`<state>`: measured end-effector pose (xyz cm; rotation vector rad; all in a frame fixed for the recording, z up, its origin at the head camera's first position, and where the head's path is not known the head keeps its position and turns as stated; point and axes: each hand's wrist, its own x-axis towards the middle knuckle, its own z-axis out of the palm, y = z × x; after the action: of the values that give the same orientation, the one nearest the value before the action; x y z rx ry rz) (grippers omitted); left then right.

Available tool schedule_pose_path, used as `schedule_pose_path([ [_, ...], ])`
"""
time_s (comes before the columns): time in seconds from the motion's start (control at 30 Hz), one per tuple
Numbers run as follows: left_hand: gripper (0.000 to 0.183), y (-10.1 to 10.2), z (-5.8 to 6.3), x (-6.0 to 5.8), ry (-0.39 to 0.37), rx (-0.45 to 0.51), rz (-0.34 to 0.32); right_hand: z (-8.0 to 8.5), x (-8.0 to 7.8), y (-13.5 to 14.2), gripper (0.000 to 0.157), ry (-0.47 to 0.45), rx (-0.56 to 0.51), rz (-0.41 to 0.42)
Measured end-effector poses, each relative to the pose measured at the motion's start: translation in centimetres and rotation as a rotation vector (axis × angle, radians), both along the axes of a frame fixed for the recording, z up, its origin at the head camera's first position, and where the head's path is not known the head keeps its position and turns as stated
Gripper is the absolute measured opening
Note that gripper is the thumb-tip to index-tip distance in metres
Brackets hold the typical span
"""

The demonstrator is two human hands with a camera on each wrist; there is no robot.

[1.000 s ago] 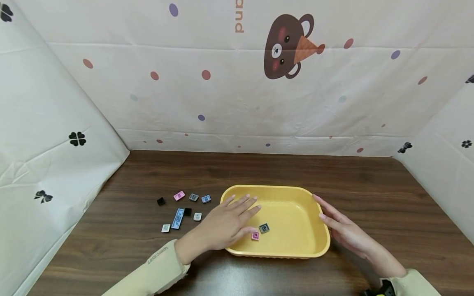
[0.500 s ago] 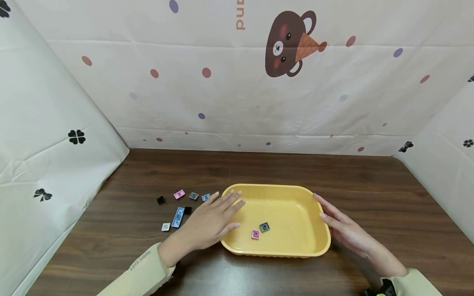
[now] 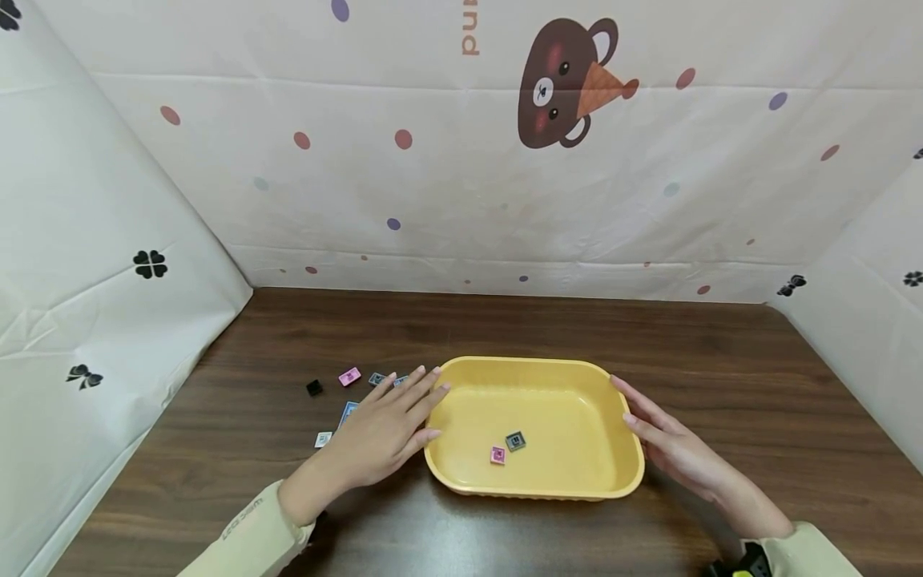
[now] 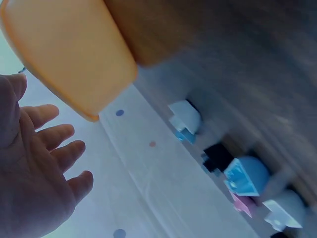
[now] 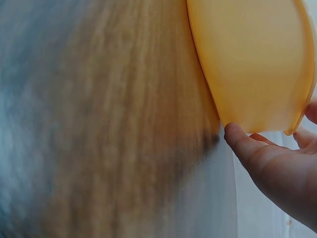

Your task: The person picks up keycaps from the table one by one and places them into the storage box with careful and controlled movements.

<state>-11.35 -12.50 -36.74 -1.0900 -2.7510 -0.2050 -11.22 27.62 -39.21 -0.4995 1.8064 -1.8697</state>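
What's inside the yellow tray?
The yellow tray holds a pink piece and a gray piece. In the head view, the left hand hides part of the tray's left edge.

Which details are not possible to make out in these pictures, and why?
Head view: near end of a blue piece, covered by the left hand.
Head view: marks on the pink piece and grey piece, too small to read.
Head view: cloth lettering, cut off by the top edge.
Left wrist view: the lowest black piece, cut off by the bottom edge.
Right wrist view: table surface, blurred.
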Motion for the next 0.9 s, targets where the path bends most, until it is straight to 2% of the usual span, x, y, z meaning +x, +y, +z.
schedule_pose_path([
  [0.33, 0.053, -2.1, -0.2, 0.2, 0.031, -0.012, 0.08, 0.0, -0.1, 0.1, 0.054, 0.01, -0.01, 0.011],
  [0.6, 0.055, -3.7, -0.5, 0.4, 0.019, 0.017, 0.12, -0.1, -0.1, 0.1, 0.054, 0.01, -0.029, 0.02],
  [0.9, 0.057, -5.4, -0.6, 0.6, -0.017, 0.058, 0.202, -0.1, 0.0, 0.0, 0.054, 0.012, -0.033, 0.018],
])
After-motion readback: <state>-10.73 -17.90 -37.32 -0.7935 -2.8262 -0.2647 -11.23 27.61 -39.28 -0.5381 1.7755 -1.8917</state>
